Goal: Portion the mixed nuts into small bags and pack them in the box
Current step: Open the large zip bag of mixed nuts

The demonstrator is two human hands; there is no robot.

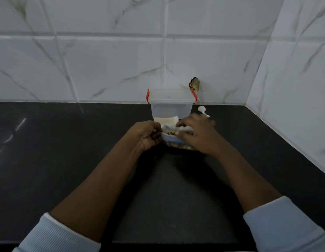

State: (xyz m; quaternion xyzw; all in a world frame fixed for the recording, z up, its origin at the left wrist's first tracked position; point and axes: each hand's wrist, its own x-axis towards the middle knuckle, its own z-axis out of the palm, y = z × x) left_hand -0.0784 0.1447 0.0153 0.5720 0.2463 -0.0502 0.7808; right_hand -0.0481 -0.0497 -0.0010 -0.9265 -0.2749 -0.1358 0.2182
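Roughly midway along the black stone counter [67, 160], toward its back edge, the left hand [149, 136] has its fingers curled and pinches the left end of the mouth of a clear plastic bag of mixed nuts [173, 144]. The right hand [196, 136] lies over the bag's right half, fingers bent down and closing on the rim; it is motion-blurred, so the exact grip is unclear. The bag sits on the counter between the 2 hands.

Just behind it lies a flat pale stack of small bags [165, 119], touching the front of a clear rectangular plastic box with 2 red clips [171, 107], lid on, which stands close to the back edge. A white plastic scoop [202, 109] lies just right of the box, near the right hand.

White marble-patterned wall tiles [103, 60] bound the counter at the back and right, closing the back-right corner. Bare counter spreads wide to the left and toward the front edge.
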